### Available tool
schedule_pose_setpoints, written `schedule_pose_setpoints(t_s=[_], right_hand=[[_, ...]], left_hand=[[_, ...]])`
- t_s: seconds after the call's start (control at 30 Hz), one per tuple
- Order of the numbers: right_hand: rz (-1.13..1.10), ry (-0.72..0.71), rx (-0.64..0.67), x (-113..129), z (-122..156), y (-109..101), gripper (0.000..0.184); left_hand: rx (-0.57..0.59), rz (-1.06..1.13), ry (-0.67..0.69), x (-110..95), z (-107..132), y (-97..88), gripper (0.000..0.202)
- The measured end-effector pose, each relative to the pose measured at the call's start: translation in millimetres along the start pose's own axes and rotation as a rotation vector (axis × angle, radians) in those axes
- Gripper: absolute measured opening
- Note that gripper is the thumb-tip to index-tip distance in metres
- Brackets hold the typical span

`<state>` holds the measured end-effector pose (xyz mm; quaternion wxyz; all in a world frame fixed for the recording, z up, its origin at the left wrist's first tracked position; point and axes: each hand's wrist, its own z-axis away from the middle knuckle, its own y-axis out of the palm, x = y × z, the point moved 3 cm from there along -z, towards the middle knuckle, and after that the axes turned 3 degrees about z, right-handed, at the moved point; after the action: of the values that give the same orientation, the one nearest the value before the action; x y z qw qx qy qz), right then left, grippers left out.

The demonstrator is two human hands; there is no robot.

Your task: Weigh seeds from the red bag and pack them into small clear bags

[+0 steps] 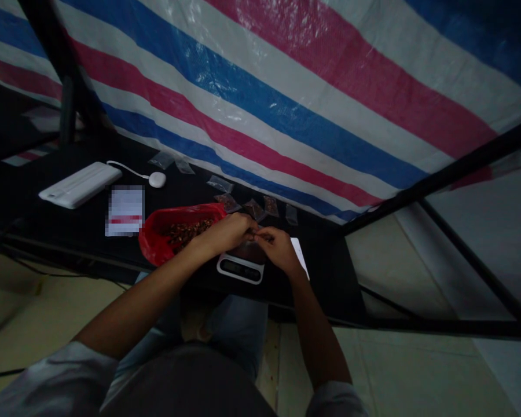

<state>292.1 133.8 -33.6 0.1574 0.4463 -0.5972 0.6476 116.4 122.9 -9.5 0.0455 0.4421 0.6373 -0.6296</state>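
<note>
My left hand (pixel 238 227) and my right hand (pixel 276 246) meet above a small white digital scale (pixel 240 269). The fingers of both are pinched together at the top of what appears to be a small clear plastic bag, mostly hidden by the hands. Left of the scale, under my left forearm, lies an open red plastic bag (pixel 154 234) holding loose brown dried pieces (pixel 186 233). Just beyond my hands are small clear bags with brown contents, among them one bag (pixel 228 202) and another (pixel 270 206). The scale's reading is too dark to make out.
Flat clear bags (pixel 220 184) lie along the back of the black table (pixel 325 266). On the left are a white power bank (pixel 80 184) with a cabled round white disc (pixel 157 180) and a blurred white packet (pixel 125 209). A striped plastic sheet (pixel 260 104) hangs behind.
</note>
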Motion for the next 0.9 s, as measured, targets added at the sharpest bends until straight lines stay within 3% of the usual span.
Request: schedule_pose_setpoints(t_s=[0.13, 0.27, 0.4, 0.5, 0.67, 0.9], right_hand=[[0.006, 0.011, -0.036, -1.7, 3.0, -8.3, 0.017], [0.071, 0.088, -0.091, -19.0, 16.4, -50.2, 0.024], [0.196, 0.357, -0.040, -60.6, 43.8, -106.3, 0.020], [0.320, 0.523, 0.066, -87.3, 64.3, -129.7, 0.015], [0.385, 0.652, 0.222, -103.0, 74.9, -123.9, 0.020], [0.418, 0.713, 0.288, -103.6, 67.5, -117.6, 0.025]], left_hand=[[-0.002, 0.045, -0.004, -1.6, 0.3, 0.5, 0.022], [0.014, 0.062, -0.044, -4.4, -2.1, -1.2, 0.027], [0.023, 0.064, -0.040, -8.6, -3.9, -4.4, 0.029], [0.031, 0.073, -0.045, -10.1, -3.9, -6.0, 0.028], [0.029, 0.110, -0.056, -8.4, -3.2, -5.7, 0.024], [0.020, 0.188, -0.054, -4.0, 3.4, -7.8, 0.022]])
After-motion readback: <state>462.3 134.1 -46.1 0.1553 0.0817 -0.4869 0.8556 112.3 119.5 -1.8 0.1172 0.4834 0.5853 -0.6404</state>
